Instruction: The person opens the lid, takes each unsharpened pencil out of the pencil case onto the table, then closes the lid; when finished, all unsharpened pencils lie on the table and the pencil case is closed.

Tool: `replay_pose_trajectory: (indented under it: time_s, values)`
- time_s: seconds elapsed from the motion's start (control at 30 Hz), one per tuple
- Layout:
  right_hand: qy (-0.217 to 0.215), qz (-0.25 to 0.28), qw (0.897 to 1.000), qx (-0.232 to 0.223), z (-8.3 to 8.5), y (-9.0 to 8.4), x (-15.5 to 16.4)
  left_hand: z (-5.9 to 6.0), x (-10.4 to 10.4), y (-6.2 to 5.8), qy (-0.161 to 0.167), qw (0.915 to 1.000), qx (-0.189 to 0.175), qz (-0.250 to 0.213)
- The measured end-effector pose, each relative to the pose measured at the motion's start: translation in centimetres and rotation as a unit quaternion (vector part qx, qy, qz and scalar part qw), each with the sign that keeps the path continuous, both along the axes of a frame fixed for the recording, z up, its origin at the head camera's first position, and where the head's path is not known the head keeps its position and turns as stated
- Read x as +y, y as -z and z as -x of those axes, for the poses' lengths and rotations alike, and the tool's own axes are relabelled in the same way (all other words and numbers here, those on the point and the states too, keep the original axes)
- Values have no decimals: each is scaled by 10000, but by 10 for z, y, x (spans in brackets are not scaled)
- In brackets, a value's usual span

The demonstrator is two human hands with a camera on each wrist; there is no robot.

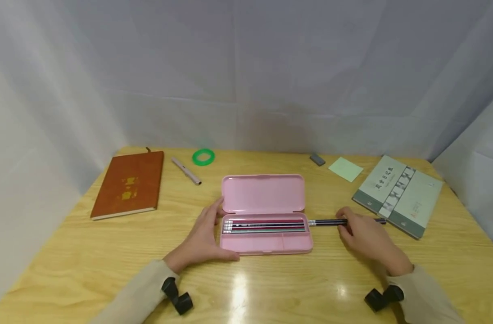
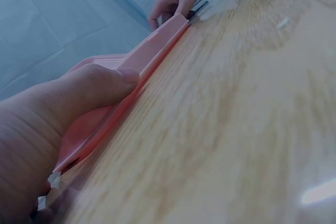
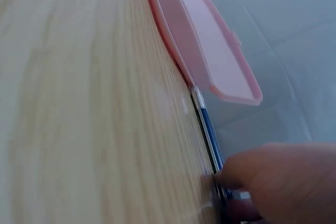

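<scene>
An open pink pencil case (image 1: 267, 245) lies in the middle of the table, lid folded back. Several pencils (image 1: 266, 226) fill its long rear compartment, their metal ends to the left. My left hand (image 1: 201, 236) holds the case at its left end, thumb (image 2: 118, 80) against the front wall and fingers by the hinge side. Right of the case, my right hand (image 1: 365, 234) pinches dark striped pencils (image 1: 327, 222) lying flat along the table. Their metal ends point at the case's right wall (image 3: 197, 72); the fingers partly hide them, so their number is unclear.
At the left lie a brown notebook (image 1: 128, 182), a pale pen (image 1: 186, 171) and a green tape ring (image 1: 195, 157). A grey eraser (image 1: 317, 159), a green paper note (image 1: 346, 169) and a grey-green notebook (image 1: 416, 193) lie at the right, the notebook close behind my right hand.
</scene>
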State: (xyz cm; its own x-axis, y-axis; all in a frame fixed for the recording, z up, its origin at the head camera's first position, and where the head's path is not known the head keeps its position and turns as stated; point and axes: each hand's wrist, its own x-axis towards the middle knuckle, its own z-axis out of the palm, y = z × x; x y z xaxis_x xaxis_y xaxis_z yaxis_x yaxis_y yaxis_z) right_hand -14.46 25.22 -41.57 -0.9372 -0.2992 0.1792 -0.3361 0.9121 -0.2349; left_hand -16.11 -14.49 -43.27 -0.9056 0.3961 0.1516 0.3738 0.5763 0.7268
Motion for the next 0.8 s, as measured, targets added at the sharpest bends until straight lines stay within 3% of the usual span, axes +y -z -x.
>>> replay_pose_trajectory:
  time_s: [0.17,0.4,0.57,0.8]
  values:
    - [-281,300,9986,330,7,1,-28,0,0,0,-2,10000,69,18]
    - [-1179,487,9896,666,21,6,-74,2,0,0,42,9999,130,75]
    - [-1569,230,9870,252,29,-1,-98,1,0,0,26,10000,54,58]
    - [-1537,212,9877,-211,38,-9,-111,1,0,0,6,9999,48,111]
